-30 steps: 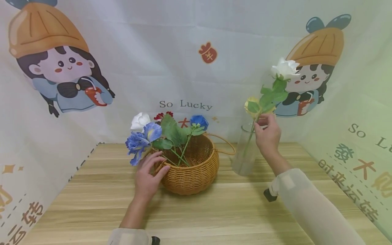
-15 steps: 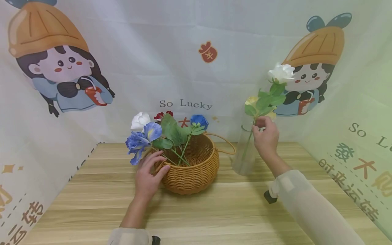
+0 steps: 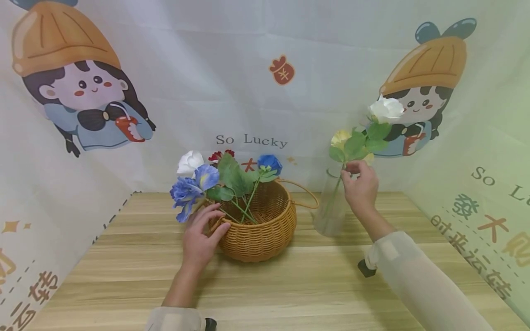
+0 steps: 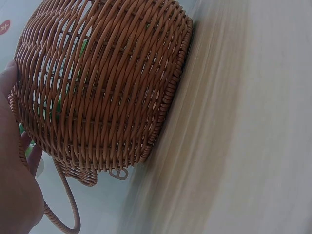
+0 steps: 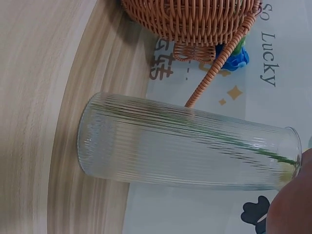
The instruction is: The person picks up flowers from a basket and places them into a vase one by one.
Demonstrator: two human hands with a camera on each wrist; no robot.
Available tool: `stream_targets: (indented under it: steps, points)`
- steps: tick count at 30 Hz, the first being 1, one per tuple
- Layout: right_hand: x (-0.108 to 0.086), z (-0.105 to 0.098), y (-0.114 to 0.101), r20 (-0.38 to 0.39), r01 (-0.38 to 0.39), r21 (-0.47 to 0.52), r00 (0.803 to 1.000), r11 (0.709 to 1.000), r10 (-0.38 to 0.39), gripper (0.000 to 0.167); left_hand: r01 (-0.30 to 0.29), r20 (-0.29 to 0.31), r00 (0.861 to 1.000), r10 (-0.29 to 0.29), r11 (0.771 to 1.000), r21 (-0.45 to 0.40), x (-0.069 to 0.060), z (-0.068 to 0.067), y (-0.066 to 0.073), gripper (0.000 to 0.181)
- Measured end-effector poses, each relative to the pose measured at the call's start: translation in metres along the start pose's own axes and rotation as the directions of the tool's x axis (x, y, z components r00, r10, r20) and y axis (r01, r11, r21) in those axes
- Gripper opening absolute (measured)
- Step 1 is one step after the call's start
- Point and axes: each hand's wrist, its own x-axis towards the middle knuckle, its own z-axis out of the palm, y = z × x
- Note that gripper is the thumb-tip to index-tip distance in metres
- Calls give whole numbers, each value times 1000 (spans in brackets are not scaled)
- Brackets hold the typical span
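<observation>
My right hand [image 3: 361, 186] pinches the green stem of a white rose [image 3: 387, 109] at the mouth of a clear ribbed glass vase [image 5: 195, 146]. Stem reaches down inside the glass, and a yellow flower [image 3: 340, 138] shows beside the rose's leaves, partly covered by them. My left hand [image 3: 201, 236] holds the left rim of a brown wicker basket [image 3: 258, 246], thumb and fingers on either side of the rim. Out of the basket lean a blue-violet iris [image 3: 186, 191], a second white flower [image 3: 190, 163], a red flower [image 3: 221, 155] and a blue rose [image 3: 270, 164].
The basket and vase stand side by side on a wood-grain table [image 3: 290, 294]. A looped wicker handle [image 3: 304, 191] sticks out between them. Behind hangs a white printed cloth [image 3: 232, 69] with cartoon figures, and similar cloth closes both sides.
The white rose has come down, its stem sinking deeper into the vase, and my right hand has lowered slightly with it. My left hand and the basket have stayed put.
</observation>
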Motion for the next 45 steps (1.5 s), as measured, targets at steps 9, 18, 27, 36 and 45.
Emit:
stream_targets:
  steps: [9, 18, 27, 36, 45]
  points:
    - [-2, -3, 2, -25, 14, -6, 1000, 1000, -14, 19, 2, 1, 1000, -2, 1000, 0, 0, 0, 0, 25]
    - [-10, -7, -5, -15, -42, 67, 999, 997, 43, 18, 11, 8, 1000, -11, 1000, -1, 0, 0, 1, 24]
    - [-23, -9, -8, -9, -102, 139, 994, 985, 105, 20, -17, -4, 1000, 17, 1000, 20, -1, 0, -2, 25]
    - [-40, -2, -12, 21, -124, 206, 992, 971, 122, 21, -16, -5, 1000, 16, 1000, 25, -1, 0, -3, 25]
    - [-46, 8, -27, 79, -151, 242, 988, 958, 136, 22, -17, -3, 1000, 17, 1000, 25, 0, 0, -2, 25]
